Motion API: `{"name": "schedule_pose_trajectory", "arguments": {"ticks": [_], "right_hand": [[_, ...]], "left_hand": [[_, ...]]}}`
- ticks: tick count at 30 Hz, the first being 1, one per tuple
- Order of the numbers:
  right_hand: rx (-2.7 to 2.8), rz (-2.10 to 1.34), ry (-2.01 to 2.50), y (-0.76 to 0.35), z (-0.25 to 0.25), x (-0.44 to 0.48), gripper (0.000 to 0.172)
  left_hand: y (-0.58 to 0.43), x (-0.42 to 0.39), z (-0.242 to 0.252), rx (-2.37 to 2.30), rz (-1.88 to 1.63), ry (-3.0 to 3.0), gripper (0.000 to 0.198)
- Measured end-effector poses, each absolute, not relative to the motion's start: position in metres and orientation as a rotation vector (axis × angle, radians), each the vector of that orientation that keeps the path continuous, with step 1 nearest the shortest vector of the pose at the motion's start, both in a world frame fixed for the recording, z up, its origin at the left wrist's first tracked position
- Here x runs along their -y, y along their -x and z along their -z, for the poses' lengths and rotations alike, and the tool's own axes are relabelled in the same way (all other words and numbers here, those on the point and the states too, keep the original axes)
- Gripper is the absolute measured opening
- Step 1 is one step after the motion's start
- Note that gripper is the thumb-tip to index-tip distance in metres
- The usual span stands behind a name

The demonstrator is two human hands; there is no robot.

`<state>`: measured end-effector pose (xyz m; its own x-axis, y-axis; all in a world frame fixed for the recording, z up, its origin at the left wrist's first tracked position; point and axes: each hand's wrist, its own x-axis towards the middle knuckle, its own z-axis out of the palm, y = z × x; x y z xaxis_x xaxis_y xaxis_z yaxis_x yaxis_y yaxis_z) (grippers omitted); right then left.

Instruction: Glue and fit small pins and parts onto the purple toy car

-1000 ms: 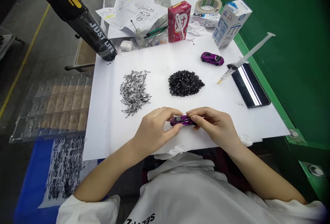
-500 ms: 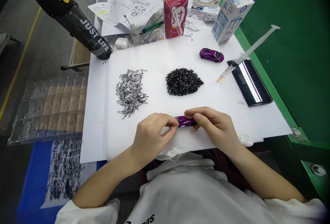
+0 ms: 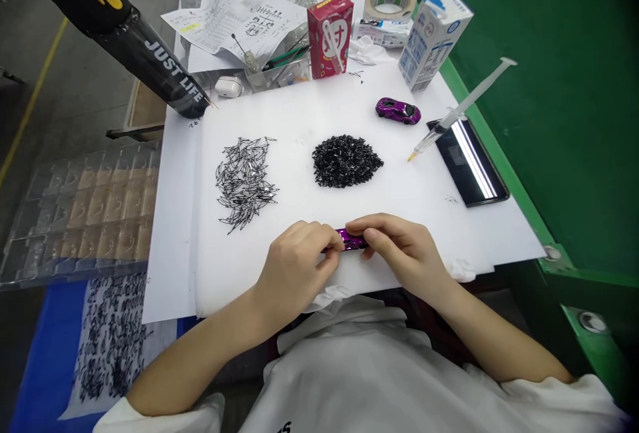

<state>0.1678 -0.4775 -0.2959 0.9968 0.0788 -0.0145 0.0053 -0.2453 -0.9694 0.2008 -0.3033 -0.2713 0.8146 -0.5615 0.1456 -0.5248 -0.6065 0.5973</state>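
A small purple toy car (image 3: 352,240) is held between my two hands near the front edge of the white foam sheet (image 3: 299,210). My left hand (image 3: 299,260) pinches its left end, hiding that end. Around the right end close the thumb and fingers of my right hand (image 3: 407,250). Beyond the hands lies a heap of small shiny black parts (image 3: 345,161). To its left is a loose pile of thin, black-edged clear pieces (image 3: 245,180). A second purple toy car (image 3: 398,111) stands farther back on the right.
At right, a syringe (image 3: 449,120) with an orange tip leans across a black phone (image 3: 472,163). Along the back stand a red drink box (image 3: 330,37), a white-blue carton (image 3: 433,40), a tape roll (image 3: 389,4) and an earbud case (image 3: 229,86). A dark bottle (image 3: 150,54) is at left.
The whole view has shifted slightly, so the table things appear farther left. My left hand now covers more of the held toy car; both hands still grip it.
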Motion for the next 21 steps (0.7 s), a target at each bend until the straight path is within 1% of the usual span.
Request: {"name": "schedule_pose_trajectory", "arguments": {"ticks": [3, 5, 8, 10, 13, 16, 18, 21], "right_hand": [[0.196, -0.048, 1.899, -0.164, 0.295, 0.479, 0.019], [0.321, 0.029, 1.995, -0.163, 0.295, 0.479, 0.020], [0.447, 0.162, 2.218, -0.165, 0.295, 0.475, 0.025], [0.466, 0.163, 2.329, -0.166, 0.296, 0.472, 0.029], [0.509, 0.168, 2.384, -0.167, 0.298, 0.468, 0.031], [0.559, 0.220, 2.411, -0.165, 0.300, 0.470, 0.029], [0.540, 0.169, 2.403, -0.164, 0.298, 0.474, 0.029], [0.497, 0.011, 2.369, -0.163, 0.293, 0.483, 0.034]], "left_hand": [[-0.202, 0.305, 0.269, 0.727, 0.241, -2.414, 0.013], [-0.203, 0.305, 0.271, 0.687, 0.292, -2.433, 0.011], [-0.204, 0.305, 0.275, 0.668, 0.287, -2.441, 0.014], [-0.205, 0.307, 0.277, 0.639, 0.301, -2.448, 0.018], [-0.205, 0.309, 0.277, 0.597, 0.329, -2.449, 0.020], [-0.208, 0.304, 0.277, 0.611, 0.367, -2.404, 0.017], [-0.211, 0.296, 0.277, 0.607, 0.469, -2.321, 0.017], [-0.216, 0.283, 0.276, 0.626, 0.610, -2.189, 0.022]]}}
